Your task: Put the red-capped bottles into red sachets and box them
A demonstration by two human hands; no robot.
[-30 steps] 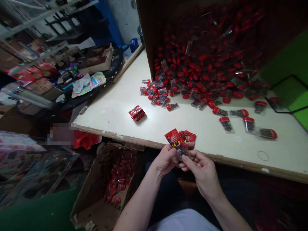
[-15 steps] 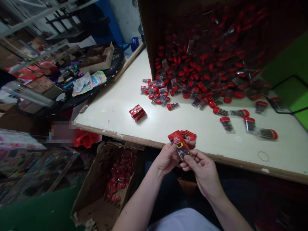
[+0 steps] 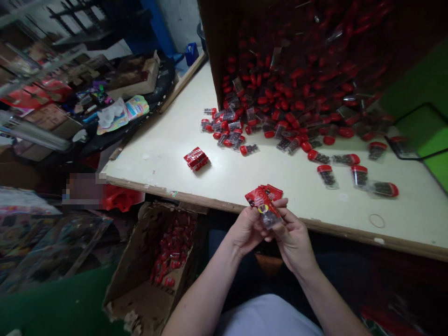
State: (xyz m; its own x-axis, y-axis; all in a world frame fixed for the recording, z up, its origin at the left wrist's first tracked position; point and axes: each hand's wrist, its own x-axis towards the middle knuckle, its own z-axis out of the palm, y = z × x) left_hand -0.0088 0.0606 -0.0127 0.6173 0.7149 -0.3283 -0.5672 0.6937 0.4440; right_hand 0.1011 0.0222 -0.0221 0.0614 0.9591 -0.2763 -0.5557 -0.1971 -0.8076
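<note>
A red printed packet with a clear lower part (image 3: 269,215) is held between my two hands at the table's front edge. My left hand (image 3: 248,228) pinches its left side, with the thumb on top. My right hand (image 3: 293,237) closes on its lower right side. Just behind it, more red packets (image 3: 272,190) lie at the table edge. A small stack of red packets (image 3: 196,159) sits further left on the white table (image 3: 157,161). Small clear containers with red caps and dark pieces (image 3: 327,176) lie to the right.
A big box (image 3: 211,56) on its side spills many red-capped containers across the back. A rubber band (image 3: 377,220) lies at the right. Below the table, a cardboard box (image 3: 131,275) holds red-capped items. Cluttered black surface (image 3: 164,84) at left; black metal frame (image 3: 413,159) at right.
The view has shifted slightly. My right hand has closed in on the packet, its thumb now at the lower edge, and the packet is tilted a little differently.
</note>
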